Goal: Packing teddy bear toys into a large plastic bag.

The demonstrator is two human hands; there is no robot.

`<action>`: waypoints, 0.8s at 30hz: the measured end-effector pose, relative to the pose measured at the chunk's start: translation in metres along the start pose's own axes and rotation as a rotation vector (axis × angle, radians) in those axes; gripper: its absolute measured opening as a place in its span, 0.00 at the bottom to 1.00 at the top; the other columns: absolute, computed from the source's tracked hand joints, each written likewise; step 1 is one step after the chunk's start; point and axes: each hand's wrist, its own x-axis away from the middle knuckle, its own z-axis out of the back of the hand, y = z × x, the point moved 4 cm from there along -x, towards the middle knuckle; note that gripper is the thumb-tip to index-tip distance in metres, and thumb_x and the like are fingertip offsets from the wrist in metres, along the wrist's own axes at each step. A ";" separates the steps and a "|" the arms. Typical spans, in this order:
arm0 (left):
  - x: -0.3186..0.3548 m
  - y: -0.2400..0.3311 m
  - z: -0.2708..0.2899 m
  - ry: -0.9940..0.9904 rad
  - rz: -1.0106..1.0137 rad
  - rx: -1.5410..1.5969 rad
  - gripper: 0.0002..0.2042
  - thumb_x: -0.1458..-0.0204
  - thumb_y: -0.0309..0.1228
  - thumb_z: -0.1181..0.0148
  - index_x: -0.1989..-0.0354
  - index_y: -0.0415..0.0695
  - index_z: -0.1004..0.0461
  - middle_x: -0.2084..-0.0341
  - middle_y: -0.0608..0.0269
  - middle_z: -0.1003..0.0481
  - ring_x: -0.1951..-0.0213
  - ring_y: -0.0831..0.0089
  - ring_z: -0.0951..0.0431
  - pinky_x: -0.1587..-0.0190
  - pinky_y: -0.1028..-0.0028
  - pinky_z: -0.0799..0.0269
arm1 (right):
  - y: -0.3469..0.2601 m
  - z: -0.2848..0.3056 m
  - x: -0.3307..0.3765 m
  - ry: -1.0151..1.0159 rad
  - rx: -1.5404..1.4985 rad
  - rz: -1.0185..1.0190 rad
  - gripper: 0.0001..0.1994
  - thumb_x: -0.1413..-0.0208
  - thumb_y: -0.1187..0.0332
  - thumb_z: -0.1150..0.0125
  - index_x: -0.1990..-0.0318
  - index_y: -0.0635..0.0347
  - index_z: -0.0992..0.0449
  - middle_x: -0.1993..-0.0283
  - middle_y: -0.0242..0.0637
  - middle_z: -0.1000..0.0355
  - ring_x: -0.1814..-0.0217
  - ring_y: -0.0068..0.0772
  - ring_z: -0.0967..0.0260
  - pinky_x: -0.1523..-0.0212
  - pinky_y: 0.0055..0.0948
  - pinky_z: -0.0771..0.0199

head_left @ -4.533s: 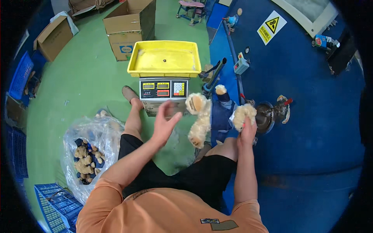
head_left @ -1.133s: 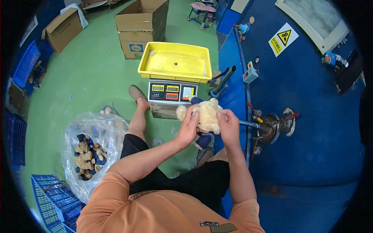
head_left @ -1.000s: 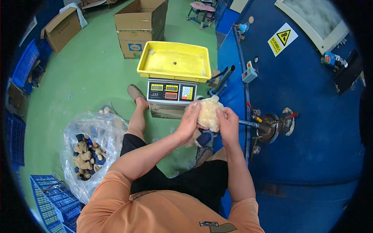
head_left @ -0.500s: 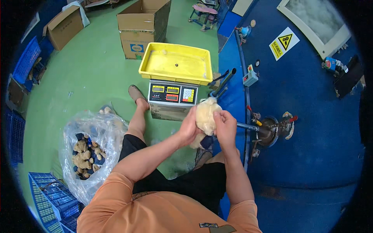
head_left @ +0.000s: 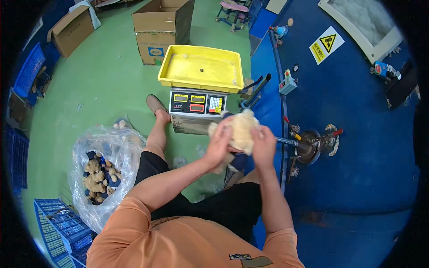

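Both of my hands grip a cream plush toy in front of my chest. My left hand wraps its left side and my right hand presses its right side. The toy sits just left of a metal nozzle that sticks out of the blue machine. A weighing scale with a yellow tray stands on the floor just beyond my hands.
A clear plastic bag with several brown plush toys lies by my left leg. Cardboard boxes stand behind the scale. Blue crates sit at the lower left. The floor is green.
My hands came together on the plush toy and have shifted it slightly while kneading it; 4.5 s ago my left hand was open and my right hand held a toy at the nozzle.
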 end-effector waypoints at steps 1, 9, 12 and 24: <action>-0.009 -0.001 -0.002 0.009 0.019 -0.011 0.21 0.34 0.40 0.59 0.36 0.49 0.46 0.48 0.51 0.33 0.58 0.67 0.24 0.67 0.72 0.19 | 0.002 0.004 -0.003 0.007 -0.014 -0.008 0.10 0.44 0.68 0.42 0.62 0.68 0.25 0.69 0.40 0.27 0.71 0.27 0.34 0.67 0.28 0.29; -0.004 0.003 0.006 0.036 0.007 0.059 0.22 0.34 0.39 0.59 0.34 0.50 0.49 0.46 0.50 0.35 0.57 0.65 0.24 0.65 0.71 0.18 | -0.005 -0.007 0.006 0.024 -0.020 0.069 0.10 0.43 0.68 0.44 0.62 0.68 0.25 0.68 0.40 0.26 0.71 0.27 0.34 0.67 0.27 0.30; 0.000 -0.007 -0.011 0.058 -0.095 -0.052 0.21 0.34 0.40 0.60 0.35 0.50 0.48 0.47 0.51 0.36 0.59 0.66 0.24 0.66 0.72 0.18 | 0.005 0.011 -0.001 0.012 0.003 0.017 0.09 0.43 0.68 0.43 0.62 0.67 0.25 0.69 0.39 0.26 0.71 0.27 0.34 0.68 0.26 0.30; -0.008 0.001 -0.001 -0.059 0.073 -0.044 0.21 0.34 0.42 0.61 0.34 0.52 0.50 0.47 0.51 0.37 0.62 0.68 0.24 0.65 0.72 0.19 | 0.012 0.008 0.002 0.006 -0.129 -0.017 0.10 0.40 0.67 0.44 0.64 0.68 0.25 0.72 0.36 0.27 0.73 0.22 0.34 0.72 0.21 0.33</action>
